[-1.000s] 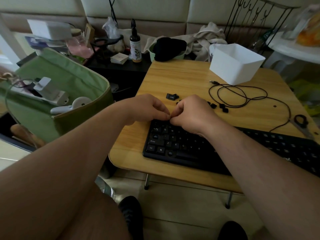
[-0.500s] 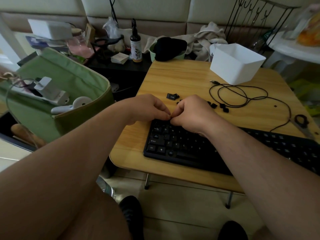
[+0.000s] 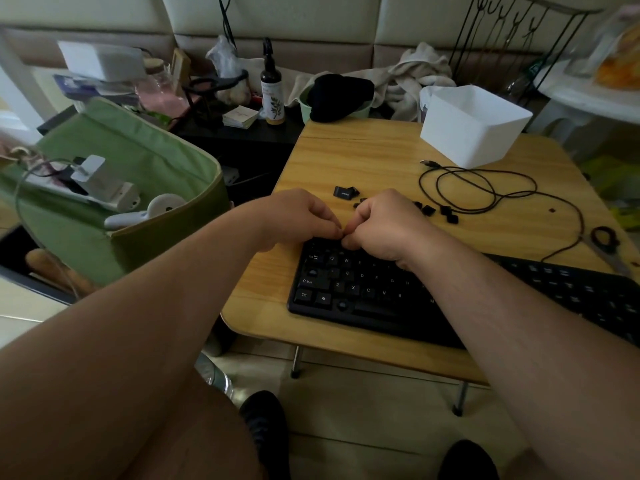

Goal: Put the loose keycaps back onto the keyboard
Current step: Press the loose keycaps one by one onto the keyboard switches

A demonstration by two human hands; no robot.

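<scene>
Head view: left hand [image 3: 298,220] and right hand [image 3: 384,226] meet fingertip to fingertip over the top-left rows of the keyboard [image 3: 363,285], fingers curled; cannot tell whether a keycap sits between them. Loose keycaps [image 3: 346,192] lie on the table [image 3: 346,154] just behind the hands. Judgement: square the cap over its stem, then press straight down. Against half a second ago: hands and keycaps unmoved.
</scene>
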